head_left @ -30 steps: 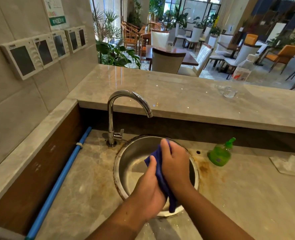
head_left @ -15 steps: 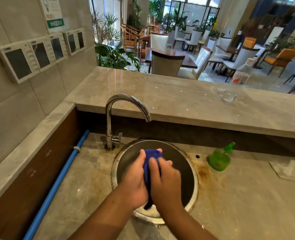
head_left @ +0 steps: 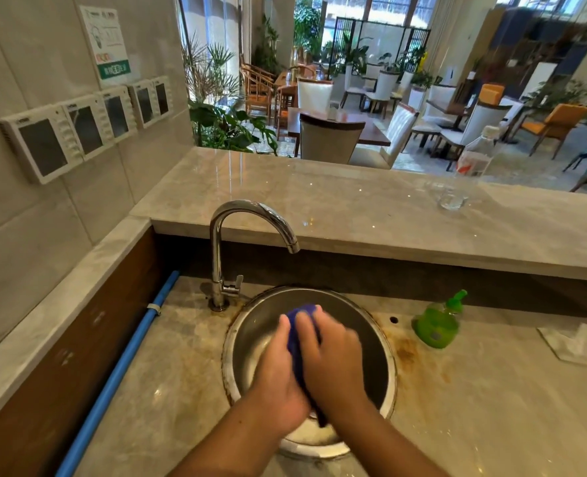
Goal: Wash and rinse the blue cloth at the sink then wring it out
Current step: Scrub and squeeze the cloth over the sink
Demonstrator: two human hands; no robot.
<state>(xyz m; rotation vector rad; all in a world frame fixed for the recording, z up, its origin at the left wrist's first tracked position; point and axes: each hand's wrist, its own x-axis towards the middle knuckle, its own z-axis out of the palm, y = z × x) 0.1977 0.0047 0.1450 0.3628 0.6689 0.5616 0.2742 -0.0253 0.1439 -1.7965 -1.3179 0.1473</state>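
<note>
- The cloth [head_left: 299,342] is held over the bowl of the sink [head_left: 391,370], bunched into a wad and sandwiched between the two hands. Only its top and a strip between the palms are seen, with a dark tail hanging below the wrists.
- No stream is seen leaving the tap [head_left: 250,215], and no foam can be made out on the cloth. Whether the cloth is wet cannot be told.
- The step in hand is judged to be the washing itself, with the cloth rubbed between the palms, as the blur on the fingers suggests.
- The task is judged to be in its early or middle part. Rinsing under running water is left, and the wringing after that; no twisted or squeezed-out cloth is shown.
- The soap bottle [head_left: 438,325] stands on the counter [head_left: 491,407] to the right of the sink, apart from both hands. Whether soap has been used cannot be told.
- The left hand [head_left: 278,376] is set on edge, its palm turned inward against the cloth and its thumb raised along the wad's left side. The cloth is gripped by it.
- The right hand [head_left: 333,356] is laid against the other side, palm inward, with its fingers bent over the top of the wad and gripping it. The fingertips are blurred.
- Both forearms are brought in from the near edge, converging over the front half of the sink.
</note>
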